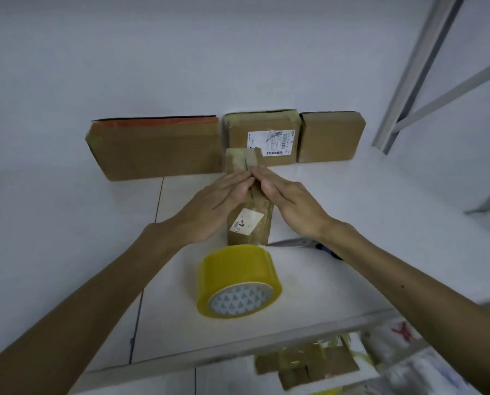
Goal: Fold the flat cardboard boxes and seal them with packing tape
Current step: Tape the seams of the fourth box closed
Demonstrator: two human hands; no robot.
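Pressing the small box (248,223) flaps down: left hand (223,198), right hand (292,205).

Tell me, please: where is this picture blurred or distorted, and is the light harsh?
Head view: light even, shadows faint; the wide lens makes the grey metal frame posts at right lean; the brown cardboard pieces below the white table are blurred; the yellow packing tape roll is sharp.

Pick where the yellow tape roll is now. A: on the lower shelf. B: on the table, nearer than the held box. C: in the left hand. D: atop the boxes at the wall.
B: the tape roll lies on the table, untouched, on the near side of the small box.
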